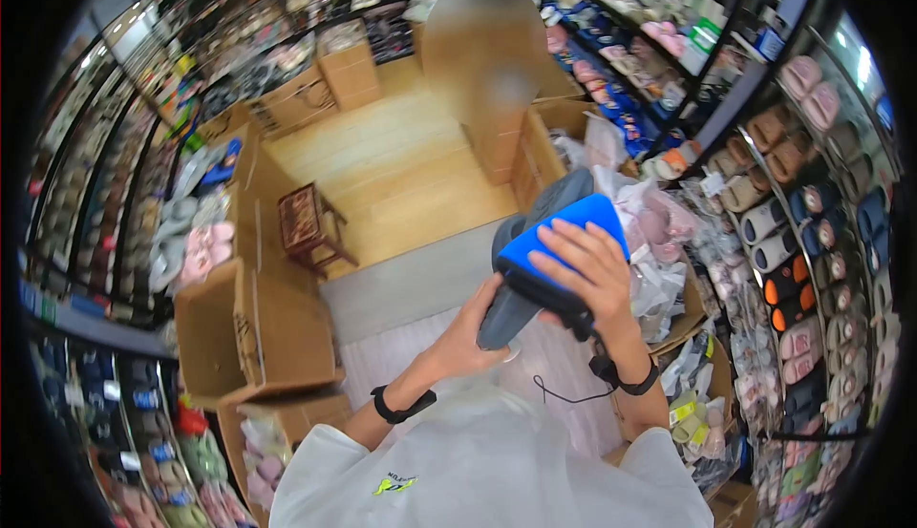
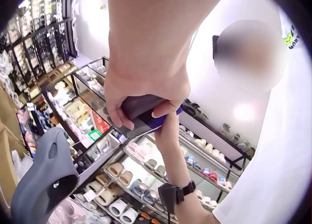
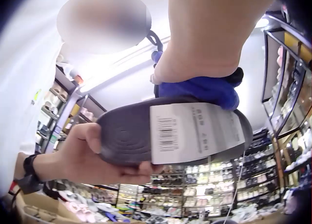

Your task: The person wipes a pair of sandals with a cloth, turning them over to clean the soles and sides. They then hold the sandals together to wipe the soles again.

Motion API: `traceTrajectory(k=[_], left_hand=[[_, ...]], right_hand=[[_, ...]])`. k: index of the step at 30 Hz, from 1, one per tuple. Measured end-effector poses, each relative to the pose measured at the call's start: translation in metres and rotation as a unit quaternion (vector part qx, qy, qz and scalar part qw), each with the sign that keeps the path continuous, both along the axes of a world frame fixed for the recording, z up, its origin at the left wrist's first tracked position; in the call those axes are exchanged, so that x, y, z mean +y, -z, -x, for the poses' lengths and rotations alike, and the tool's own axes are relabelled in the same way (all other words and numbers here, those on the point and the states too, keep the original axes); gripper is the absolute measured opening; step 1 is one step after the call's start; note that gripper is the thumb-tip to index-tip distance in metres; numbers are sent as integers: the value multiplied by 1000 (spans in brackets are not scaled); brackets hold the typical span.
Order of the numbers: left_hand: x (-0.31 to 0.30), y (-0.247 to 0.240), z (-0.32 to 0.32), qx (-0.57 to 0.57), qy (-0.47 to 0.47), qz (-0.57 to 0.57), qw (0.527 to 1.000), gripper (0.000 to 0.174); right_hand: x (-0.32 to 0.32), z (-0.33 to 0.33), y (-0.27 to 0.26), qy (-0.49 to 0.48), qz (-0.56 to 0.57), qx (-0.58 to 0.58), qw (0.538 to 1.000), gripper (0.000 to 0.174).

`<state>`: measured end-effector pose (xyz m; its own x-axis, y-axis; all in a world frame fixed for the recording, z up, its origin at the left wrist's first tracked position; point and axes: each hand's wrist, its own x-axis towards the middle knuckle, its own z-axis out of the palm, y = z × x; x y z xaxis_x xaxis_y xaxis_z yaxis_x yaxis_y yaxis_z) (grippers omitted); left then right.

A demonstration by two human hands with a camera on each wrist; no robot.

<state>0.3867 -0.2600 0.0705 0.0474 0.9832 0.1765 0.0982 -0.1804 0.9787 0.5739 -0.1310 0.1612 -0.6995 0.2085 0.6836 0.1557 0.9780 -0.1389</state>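
Note:
My left hand grips one end of a dark grey slipper, thumb on one face and fingers around the other side. In the right wrist view the slipper's ringed grey surface shows, with a white barcode label across it. My right hand holds a soft blue and black pad against the slipper, fingers spread over its blue face. A second grey slipper appears just beyond the pad; the left wrist view shows this slipper at lower left.
Cardboard boxes stand at left and right, some with bagged footwear. A small wooden stool is on the floor ahead. Another person, blurred, stands beyond my hands. Shelves of slippers line the room.

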Motion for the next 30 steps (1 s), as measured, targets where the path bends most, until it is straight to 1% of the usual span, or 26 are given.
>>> traceTrajectory(k=[2, 3, 4, 6, 8, 9, 10, 12, 15, 18, 19, 20, 22, 24, 26, 28, 29, 30], left_hand=[[39, -10, -8, -5, 64, -39, 997, 103], [57, -7, -14, -6, 103, -50, 993, 105], [76, -6, -22, -12, 135, -55, 989, 105], [106, -6, -39, -25, 197, -56, 979, 105], [134, -6, -56, -56, 258, -49, 963, 104], [149, -6, -66, -71, 286, -46, 955, 103], [160, -5, -76, -95, 309, -21, 946, 102], [182, -1, -96, -134, 359, 21, 923, 102], [215, 4, -128, -173, 442, 50, 879, 102], [237, 13, -167, -217, 512, 47, 830, 100], [242, 11, -177, -208, 534, 99, 813, 100], [246, 5, -186, -196, 555, 149, 795, 99], [250, -3, -203, -161, 598, 207, 758, 97], [252, -4, -223, -132, 641, 201, 729, 96], [248, 5, -242, -124, 676, 169, 707, 96], [238, 10, -253, -132, 710, 172, 670, 97], [232, 8, -259, -138, 726, 192, 646, 98], [227, 7, -266, -145, 738, 188, 632, 98]], right_hand=[[42, -27, -5, 64, 17, 16, 998, 55], [55, -41, -15, 96, 54, 33, 993, 54], [75, -58, -15, 117, 74, 70, 988, 52], [107, -90, 0, 156, 187, 195, 950, 50], [125, -130, 19, 270, 314, 264, 871, 48], [130, -147, 27, 388, 376, 309, 783, 45], [138, -159, 24, 354, 336, 347, 801, 46], [146, -189, 33, 384, 339, 425, 746, 50], [132, -216, 41, 380, 335, 533, 678, 58], [104, -256, 75, 444, 243, 583, 636, 58], [88, -266, 82, 506, 209, 565, 618, 57], [71, -276, 86, 536, 187, 545, 617, 56], [32, -293, 94, 595, 148, 500, 611, 55], [-8, -308, 98, 650, 113, 450, 602, 53], [-52, -305, 107, 704, 89, 396, 583, 53], [-79, -271, 74, 729, 75, 364, 575, 58], [-83, -265, 59, 717, 32, 341, 607, 60], [-91, -262, 48, 701, -11, 313, 641, 62]])
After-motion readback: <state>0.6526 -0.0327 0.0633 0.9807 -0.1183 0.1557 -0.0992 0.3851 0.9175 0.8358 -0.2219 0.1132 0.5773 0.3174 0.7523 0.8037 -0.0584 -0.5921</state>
